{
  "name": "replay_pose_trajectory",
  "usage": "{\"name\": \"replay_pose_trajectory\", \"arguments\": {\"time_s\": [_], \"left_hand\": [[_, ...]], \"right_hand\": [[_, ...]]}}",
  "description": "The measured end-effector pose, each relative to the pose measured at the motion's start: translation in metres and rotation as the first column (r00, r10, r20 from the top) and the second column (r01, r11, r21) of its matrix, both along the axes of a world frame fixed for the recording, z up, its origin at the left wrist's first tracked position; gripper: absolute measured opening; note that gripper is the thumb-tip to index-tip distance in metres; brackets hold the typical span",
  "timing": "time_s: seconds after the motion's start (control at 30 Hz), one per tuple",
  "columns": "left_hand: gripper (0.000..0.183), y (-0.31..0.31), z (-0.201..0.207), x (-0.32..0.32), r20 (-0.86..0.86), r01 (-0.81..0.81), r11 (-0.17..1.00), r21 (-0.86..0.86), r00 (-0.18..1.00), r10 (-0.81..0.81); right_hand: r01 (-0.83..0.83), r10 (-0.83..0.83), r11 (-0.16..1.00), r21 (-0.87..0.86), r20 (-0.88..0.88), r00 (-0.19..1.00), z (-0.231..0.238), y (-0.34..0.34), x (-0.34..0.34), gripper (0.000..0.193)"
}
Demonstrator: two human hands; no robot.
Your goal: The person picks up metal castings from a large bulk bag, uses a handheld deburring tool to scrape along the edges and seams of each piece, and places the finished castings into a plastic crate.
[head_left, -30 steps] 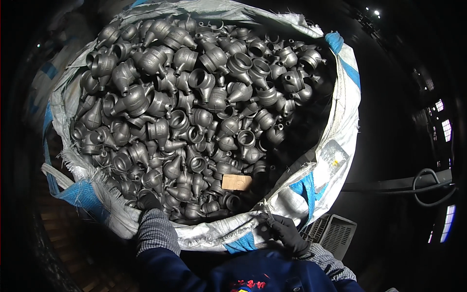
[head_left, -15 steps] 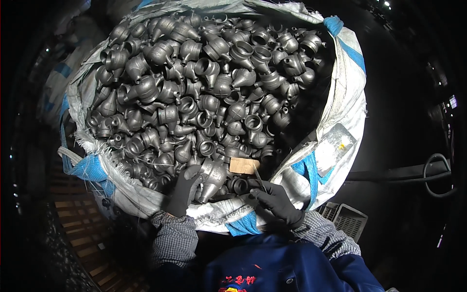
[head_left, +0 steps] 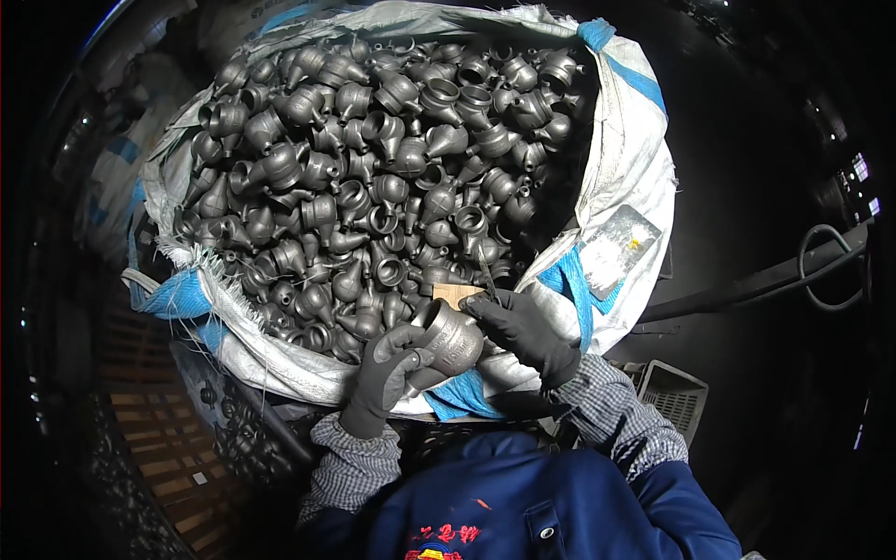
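Note:
A dark grey metal casting [head_left: 455, 343], bulbous with a wide round mouth and a narrow neck, is tilted over the near rim of the big white sack [head_left: 627, 140]. My left hand [head_left: 381, 375], in a dark glove, is closed round its left side and neck. My right hand [head_left: 530, 338], gloved too, is closed on a thin, narrow metal strip like a file [head_left: 486, 269], which points up and away. Its fingers overlap the casting's upper right; contact cannot be made out. A tan flat piece [head_left: 452, 293], wood or cardboard, lies just beyond the casting, partly covered by my right fingers.
Many similar castings [head_left: 373, 201] fill the sack, whose rim has blue straps [head_left: 577, 289]. A worn flat plate [head_left: 620, 250] lies on its right side. Beyond are a grey plastic crate [head_left: 674, 397], a bar with a hoop [head_left: 747, 289], and a brown slatted crate [head_left: 154, 439] at left.
My left hand has lifted the casting off the pile toward me and turned its mouth upward. My right hand, still on the thin strip, has come in beside it. The view has shifted slightly.

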State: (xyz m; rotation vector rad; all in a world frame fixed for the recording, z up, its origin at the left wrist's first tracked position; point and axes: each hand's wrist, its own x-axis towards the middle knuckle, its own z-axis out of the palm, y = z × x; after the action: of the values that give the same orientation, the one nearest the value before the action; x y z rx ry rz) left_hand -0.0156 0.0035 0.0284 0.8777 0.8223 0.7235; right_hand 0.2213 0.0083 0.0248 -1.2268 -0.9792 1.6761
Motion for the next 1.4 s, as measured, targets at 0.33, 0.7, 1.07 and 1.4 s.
{"name": "replay_pose_trajectory", "arguments": {"time_s": [0.33,0.7,1.07,1.4], "left_hand": [[0.063,0.021,-0.029,0.001,0.532,-0.091,0.993,-0.076,0.839,0.117],[0.063,-0.013,-0.058,0.027,0.732,0.124,0.883,-0.453,0.617,0.289],[0.055,-0.012,-0.093,0.007,0.68,-0.262,0.856,-0.445,0.524,0.514],[0.069,-0.022,-0.095,-0.002,0.618,-0.197,0.831,-0.521,0.584,0.526]], "right_hand": [[-0.184,0.192,0.98,0.08,-0.104,0.976,0.037,-0.004,0.011,0.031],[0.199,-0.196,0.979,-0.031,0.094,0.976,0.006,-0.031,-0.002,0.027],[-0.145,0.053,0.95,-0.276,-0.316,0.947,0.012,-0.087,-0.027,0.039],[-0.003,-0.029,0.988,-0.157,-0.2,0.979,0.029,-0.081,-0.023,0.049]]}}
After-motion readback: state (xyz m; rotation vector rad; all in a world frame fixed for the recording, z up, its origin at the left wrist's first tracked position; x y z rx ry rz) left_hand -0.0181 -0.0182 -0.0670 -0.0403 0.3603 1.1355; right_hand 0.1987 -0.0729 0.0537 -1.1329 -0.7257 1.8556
